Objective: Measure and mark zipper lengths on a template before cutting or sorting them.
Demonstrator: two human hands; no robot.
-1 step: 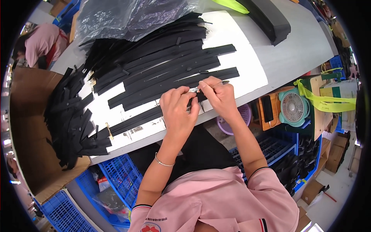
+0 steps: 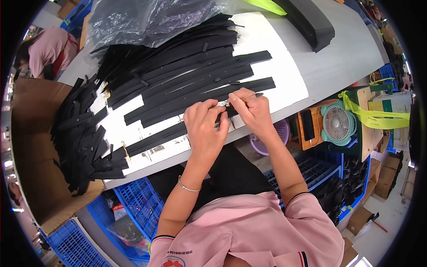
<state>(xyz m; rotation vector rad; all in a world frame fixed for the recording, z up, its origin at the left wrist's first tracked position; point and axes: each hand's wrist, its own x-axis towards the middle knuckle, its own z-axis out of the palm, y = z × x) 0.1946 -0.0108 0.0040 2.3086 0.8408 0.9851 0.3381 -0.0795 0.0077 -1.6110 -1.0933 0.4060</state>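
My left hand (image 2: 206,123) is closed, its fingertips pinching a black fabric strip (image 2: 231,111) near the table's front edge. The strip's end shows between my two hands, and the left fingers hide part of it. Just to the right, my right hand (image 2: 252,110) grips a thin pen-like tool (image 2: 258,95). The tool's rear end sticks out behind the fingers; its working tip meets the strip, mostly hidden by my hand. Beyond both hands, several long black strips (image 2: 191,91) lie side by side on a white board (image 2: 284,75).
A tangle of short black strips (image 2: 80,133) spills over a cardboard box (image 2: 33,129) at the left. Clear plastic sheeting (image 2: 133,22) covers the far strips. A black angular part (image 2: 307,22) lies at the far right. Beside the table stand a green fan (image 2: 339,123) and blue crates (image 2: 144,204).
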